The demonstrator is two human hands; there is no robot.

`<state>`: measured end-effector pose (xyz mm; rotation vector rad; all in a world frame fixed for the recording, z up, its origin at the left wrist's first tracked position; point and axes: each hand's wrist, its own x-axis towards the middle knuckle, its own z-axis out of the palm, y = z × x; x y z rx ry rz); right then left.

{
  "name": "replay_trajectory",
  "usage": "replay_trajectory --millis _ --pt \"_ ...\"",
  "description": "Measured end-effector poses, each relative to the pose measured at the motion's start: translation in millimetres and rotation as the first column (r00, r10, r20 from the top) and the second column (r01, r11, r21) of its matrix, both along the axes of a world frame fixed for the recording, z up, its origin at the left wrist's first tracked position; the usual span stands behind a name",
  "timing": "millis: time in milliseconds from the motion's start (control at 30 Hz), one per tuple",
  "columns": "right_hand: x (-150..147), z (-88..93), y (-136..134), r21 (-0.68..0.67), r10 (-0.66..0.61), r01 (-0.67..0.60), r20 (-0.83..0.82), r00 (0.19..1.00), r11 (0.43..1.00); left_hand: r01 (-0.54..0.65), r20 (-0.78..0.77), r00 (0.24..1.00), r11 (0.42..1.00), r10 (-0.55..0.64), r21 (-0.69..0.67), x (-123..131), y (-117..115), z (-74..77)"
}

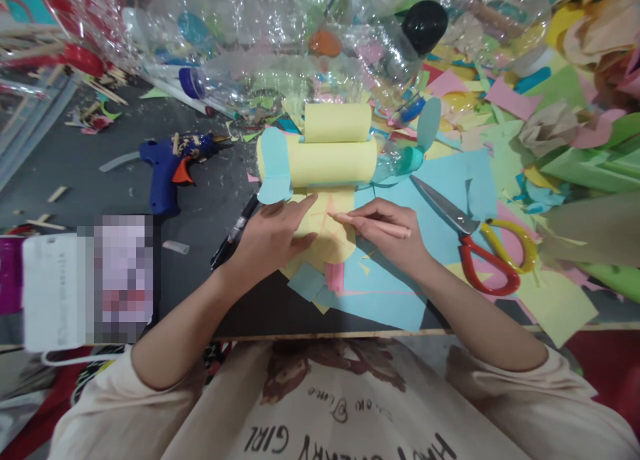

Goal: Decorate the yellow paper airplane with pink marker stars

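Observation:
My left hand lies flat, fingers stretched, pressing down a yellow paper piece on the dark table. My right hand is closed around a pink pencil, its tip resting on the yellow paper, where faint pink lines show. Just beyond the paper stands a craft made of yellow paper rolls with a light blue paper end piece.
A blue glue gun lies to the left, a black marker by my left wrist, red-and-yellow scissors to the right. Light blue paper and coloured scraps cover the right side. Clear plastic bottles pile up behind. A white device sits at left.

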<state>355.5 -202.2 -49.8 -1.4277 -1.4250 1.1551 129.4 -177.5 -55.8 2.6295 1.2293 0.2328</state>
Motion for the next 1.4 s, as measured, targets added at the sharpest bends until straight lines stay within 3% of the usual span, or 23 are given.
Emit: replay_trajectory --millis 367,667,1267,1400 --pt "-1.1 0.8 -2.8 -0.015 0.095 -0.095 -0.003 0.995 0.995 0.008 0.007 1.000 1.000 -0.008 -0.005 -0.8 0.0 0.6" --pt "0.4 0.4 -0.4 0.050 -0.023 0.023 -0.018 1.000 0.998 0.001 -0.003 1.000 1.000 -0.001 -0.019 -0.5 0.1 0.8" --pt "-1.6 2.3 -2.6 0.013 0.114 -0.115 0.018 0.993 0.993 0.000 -0.013 1.000 1.000 0.000 -0.013 -0.1 0.4 2.3" --pt "1.0 2.3 -1.6 -0.009 0.015 -0.015 -0.008 1.000 1.000 0.015 0.009 1.000 1.000 -0.015 -0.011 -0.5 0.5 2.6"
